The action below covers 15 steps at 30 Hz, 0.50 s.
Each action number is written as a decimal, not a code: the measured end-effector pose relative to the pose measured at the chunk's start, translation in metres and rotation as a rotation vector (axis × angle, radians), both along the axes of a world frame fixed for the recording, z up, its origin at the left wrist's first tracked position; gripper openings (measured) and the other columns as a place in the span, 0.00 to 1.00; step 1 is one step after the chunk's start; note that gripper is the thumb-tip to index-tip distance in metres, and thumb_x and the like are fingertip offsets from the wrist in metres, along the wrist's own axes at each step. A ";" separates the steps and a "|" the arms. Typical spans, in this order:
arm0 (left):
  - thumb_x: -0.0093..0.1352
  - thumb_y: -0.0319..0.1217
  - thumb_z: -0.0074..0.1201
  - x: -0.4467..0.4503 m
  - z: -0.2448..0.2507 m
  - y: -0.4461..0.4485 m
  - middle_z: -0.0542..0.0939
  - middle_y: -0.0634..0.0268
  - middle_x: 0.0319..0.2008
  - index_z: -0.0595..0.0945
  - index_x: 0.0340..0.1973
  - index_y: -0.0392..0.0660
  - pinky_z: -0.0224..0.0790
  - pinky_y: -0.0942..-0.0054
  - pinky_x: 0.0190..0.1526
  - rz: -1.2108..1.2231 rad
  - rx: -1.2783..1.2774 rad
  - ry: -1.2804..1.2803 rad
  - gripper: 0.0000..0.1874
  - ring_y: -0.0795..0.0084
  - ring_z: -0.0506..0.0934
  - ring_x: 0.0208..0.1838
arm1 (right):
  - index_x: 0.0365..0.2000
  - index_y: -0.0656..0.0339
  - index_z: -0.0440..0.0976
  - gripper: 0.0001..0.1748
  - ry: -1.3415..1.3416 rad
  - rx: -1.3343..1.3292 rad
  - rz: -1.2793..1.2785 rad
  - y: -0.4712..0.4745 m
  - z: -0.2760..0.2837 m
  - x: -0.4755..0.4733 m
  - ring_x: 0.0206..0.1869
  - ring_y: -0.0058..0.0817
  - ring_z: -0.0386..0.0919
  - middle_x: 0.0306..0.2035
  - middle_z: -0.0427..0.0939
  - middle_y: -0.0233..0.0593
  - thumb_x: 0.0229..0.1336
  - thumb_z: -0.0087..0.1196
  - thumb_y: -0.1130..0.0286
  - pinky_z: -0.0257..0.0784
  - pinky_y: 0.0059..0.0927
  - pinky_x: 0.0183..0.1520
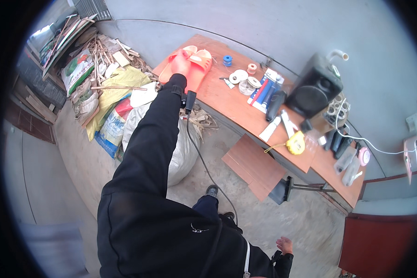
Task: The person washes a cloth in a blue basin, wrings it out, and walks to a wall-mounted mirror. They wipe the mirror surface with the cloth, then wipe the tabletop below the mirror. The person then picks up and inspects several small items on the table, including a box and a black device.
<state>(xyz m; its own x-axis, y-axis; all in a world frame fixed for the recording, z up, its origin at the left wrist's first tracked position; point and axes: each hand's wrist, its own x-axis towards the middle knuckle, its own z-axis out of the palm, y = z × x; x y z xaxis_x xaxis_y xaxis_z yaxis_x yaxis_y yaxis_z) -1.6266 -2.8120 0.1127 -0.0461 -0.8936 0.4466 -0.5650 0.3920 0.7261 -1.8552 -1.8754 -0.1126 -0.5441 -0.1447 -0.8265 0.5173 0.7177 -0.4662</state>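
Note:
My left arm, in a black sleeve, stretches out to a pair of orange slippers [202,59] at the far left end of a wooden table [226,93]. My left hand [180,64] is over the slippers, among their straps. Its colour blends with theirs, so its grip is unclear. A black device with a cable [190,100] is strapped at that wrist. Low on the right, my right hand [285,245] hangs beside my body with loosely spread fingers and nothing in it.
The table bears thread spools [238,76], white tubes [270,129], a yellow tape measure [295,142] and a black speaker [314,87]. Sacks [109,123] and scrap wood [101,55] are piled at left. A brown board [253,165] leans below the table edge, near a broom [289,189].

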 end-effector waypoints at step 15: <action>0.65 0.21 0.55 0.204 -0.075 0.293 0.78 0.60 0.44 0.74 0.46 0.36 0.67 0.74 0.50 -0.065 0.220 0.093 0.13 0.74 0.75 0.45 | 0.54 0.62 0.70 0.20 -0.156 -0.091 0.045 0.039 -0.058 0.049 0.47 0.31 0.80 0.45 0.81 0.43 0.61 0.49 0.73 0.74 0.33 0.51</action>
